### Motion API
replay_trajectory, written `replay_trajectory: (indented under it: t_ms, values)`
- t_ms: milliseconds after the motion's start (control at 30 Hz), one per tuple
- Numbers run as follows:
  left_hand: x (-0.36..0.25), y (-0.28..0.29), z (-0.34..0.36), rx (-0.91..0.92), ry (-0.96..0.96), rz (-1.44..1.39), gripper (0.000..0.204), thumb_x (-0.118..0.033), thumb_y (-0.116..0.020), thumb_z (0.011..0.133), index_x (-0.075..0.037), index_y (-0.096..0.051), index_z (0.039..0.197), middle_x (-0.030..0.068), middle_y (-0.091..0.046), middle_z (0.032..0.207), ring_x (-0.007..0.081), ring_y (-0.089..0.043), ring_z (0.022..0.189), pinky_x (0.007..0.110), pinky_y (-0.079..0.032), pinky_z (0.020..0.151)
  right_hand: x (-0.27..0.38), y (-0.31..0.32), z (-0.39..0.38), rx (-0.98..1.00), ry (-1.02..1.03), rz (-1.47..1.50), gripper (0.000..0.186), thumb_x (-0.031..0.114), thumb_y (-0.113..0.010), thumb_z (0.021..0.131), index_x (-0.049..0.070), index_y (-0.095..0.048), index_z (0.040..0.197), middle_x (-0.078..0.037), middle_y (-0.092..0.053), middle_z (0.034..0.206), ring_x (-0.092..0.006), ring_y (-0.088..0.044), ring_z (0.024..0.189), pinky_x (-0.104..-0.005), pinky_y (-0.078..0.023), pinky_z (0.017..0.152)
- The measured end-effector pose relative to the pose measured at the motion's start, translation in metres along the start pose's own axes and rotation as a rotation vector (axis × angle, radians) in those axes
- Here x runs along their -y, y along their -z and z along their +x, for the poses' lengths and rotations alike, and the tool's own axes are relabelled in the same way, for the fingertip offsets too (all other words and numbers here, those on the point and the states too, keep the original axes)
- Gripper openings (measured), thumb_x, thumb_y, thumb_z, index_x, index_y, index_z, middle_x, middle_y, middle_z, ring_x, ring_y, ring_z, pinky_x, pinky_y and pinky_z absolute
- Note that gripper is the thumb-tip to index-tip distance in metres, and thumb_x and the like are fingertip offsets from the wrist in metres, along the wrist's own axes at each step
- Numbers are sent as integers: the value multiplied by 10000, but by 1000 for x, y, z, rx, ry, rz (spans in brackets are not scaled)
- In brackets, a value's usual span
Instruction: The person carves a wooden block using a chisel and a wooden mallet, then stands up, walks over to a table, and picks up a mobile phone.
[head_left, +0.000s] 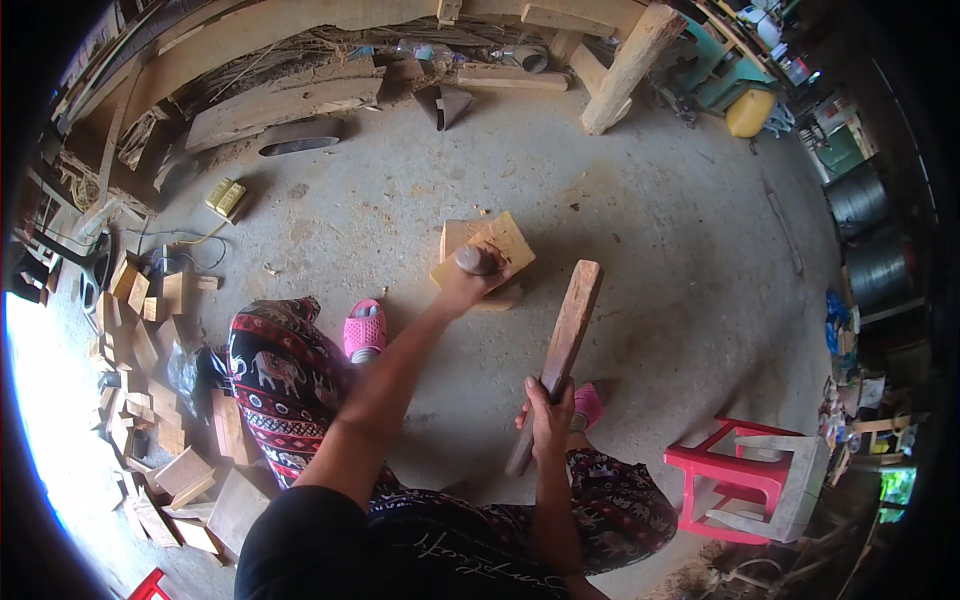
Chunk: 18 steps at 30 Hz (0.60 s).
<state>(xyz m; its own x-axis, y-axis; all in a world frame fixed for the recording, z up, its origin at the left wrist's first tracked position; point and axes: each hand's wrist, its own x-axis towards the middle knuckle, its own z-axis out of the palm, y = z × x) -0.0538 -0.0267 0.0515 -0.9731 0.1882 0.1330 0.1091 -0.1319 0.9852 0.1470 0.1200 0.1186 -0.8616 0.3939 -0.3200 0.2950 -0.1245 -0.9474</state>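
Observation:
My left hand grips a tool with a round, greyish handle end, held upright on a yellowish wood block. That block sits over lighter wood pieces on the concrete floor, with wood chips around the tool. The tool's working end is hidden under my hand and the handle. My right hand is closed around a long, squared wooden bar, raised at a slant to the right of the block, apart from it.
Offcuts pile at left beside a yellow electrical box and cables. Boards and a post line the back. A red stool stands at lower right, metal drums at far right. My pink sandals are near the block.

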Motion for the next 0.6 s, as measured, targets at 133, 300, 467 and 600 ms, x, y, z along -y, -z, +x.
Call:
replay_trajectory:
  t_ms: [133,300,467,600]
  values:
    - [4,-29,-31,60,85,-281,225,-47,-759,776,-69,-561,881,20,-577,904,139,-566,837,307,-475,742,-2,7,4,-42,-30,6,358,227,-698,852,71,-444,1052,-37,-484,680,-126,-475,444,-267,-437,398]
    - [21,-60,-47,-59,-37,-250,201,-5,-671,808,-55,-574,976,50,-547,972,154,-559,924,308,-478,790,-2,18,7,-93,-65,9,407,238,-703,853,63,-428,1098,-51,-500,759,-136,-494,512,-279,-449,401]
    - [47,-72,-33,-143,-205,23,129,-23,-610,839,-76,-573,951,68,-531,985,199,-561,901,305,-482,778,3,20,2,-154,15,-31,416,237,-696,862,57,-442,1139,-36,-478,676,-130,-469,442,-273,-431,399]
    - [54,-73,-20,-202,-252,198,214,37,-634,781,-86,-572,945,88,-541,980,223,-570,914,313,-483,761,15,20,-5,-149,45,-40,407,179,-682,866,40,-441,1163,-42,-498,715,-122,-479,485,-268,-437,413]
